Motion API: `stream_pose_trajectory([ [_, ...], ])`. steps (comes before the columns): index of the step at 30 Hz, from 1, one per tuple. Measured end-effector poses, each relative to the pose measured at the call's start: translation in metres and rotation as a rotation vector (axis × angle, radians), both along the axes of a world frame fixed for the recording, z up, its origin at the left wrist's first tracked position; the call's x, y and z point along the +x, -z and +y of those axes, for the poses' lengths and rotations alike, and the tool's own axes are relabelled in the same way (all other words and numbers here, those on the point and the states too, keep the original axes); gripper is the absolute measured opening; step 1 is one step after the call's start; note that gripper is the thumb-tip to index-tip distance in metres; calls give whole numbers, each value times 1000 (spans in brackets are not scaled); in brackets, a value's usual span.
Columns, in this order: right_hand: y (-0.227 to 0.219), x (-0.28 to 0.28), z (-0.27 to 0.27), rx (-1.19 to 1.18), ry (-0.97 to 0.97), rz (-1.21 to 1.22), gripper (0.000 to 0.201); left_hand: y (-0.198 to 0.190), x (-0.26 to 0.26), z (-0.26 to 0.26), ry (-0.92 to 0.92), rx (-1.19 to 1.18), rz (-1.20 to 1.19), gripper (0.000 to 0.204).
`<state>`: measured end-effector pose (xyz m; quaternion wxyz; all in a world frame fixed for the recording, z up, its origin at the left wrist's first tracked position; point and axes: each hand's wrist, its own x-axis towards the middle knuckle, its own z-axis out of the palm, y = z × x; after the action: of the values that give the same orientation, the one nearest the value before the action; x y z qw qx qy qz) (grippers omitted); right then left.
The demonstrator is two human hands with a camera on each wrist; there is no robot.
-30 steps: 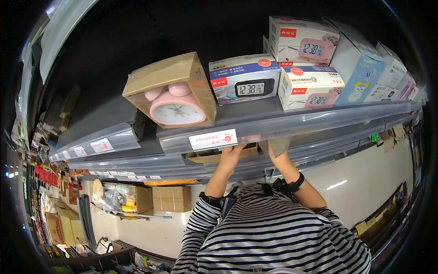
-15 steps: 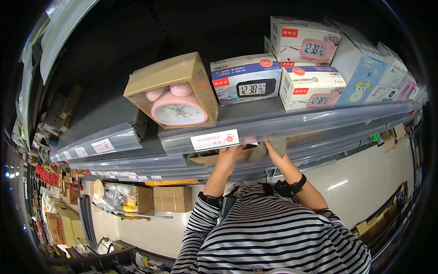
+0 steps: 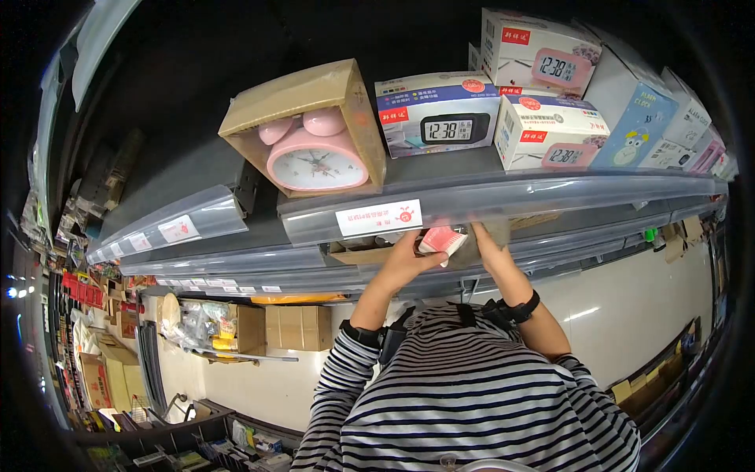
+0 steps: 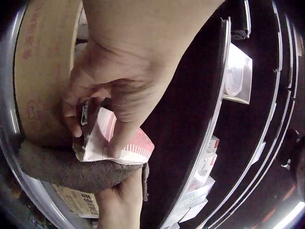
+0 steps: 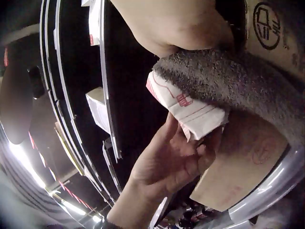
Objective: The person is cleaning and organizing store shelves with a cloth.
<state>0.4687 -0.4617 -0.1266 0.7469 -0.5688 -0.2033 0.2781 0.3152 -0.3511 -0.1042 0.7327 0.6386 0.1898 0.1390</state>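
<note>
Just below the shelf's front edge, my left hand grips a small pink and white box between thumb and fingers. The left wrist view shows the box's pink striped face at the thumb. My right hand holds a fuzzy grey cloth against the end of the box; the cloth covers most of its fingers. In the right wrist view the cloth lies along the box's white side, which has red print.
A cardboard carton stands beside the hands on the lower shelf. On the shelf above are a pink twin-bell alarm clock in a window box and several boxed digital clocks. A clear label strip runs along that shelf's edge.
The left hand has drawn the pink and white box out from under the shelf edge into sight. The right hand has brought the cloth up to it. The head view has tilted down slightly.
</note>
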Motion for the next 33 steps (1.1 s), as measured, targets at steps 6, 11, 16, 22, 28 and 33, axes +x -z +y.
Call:
stream_pose_trajectory([
  [6,-3,-5,15,-24,7,16,47,-2,-4,2,37,68,30,62],
  [11,2,1,18,-127,-230,163,62,-5,-19,10,-138,3,12,49],
  [16,21,1,27,-90,-498,240,66,-5,-19,11,-248,-5,-2,47],
  [22,19,3,32,-7,-451,346,47,5,-20,34,-482,-73,50,37],
  [28,22,2,18,-27,-476,319,71,29,-10,74,-661,16,-86,34],
  [33,12,-1,5,-95,-483,283,82,72,10,97,-715,350,31,33],
])
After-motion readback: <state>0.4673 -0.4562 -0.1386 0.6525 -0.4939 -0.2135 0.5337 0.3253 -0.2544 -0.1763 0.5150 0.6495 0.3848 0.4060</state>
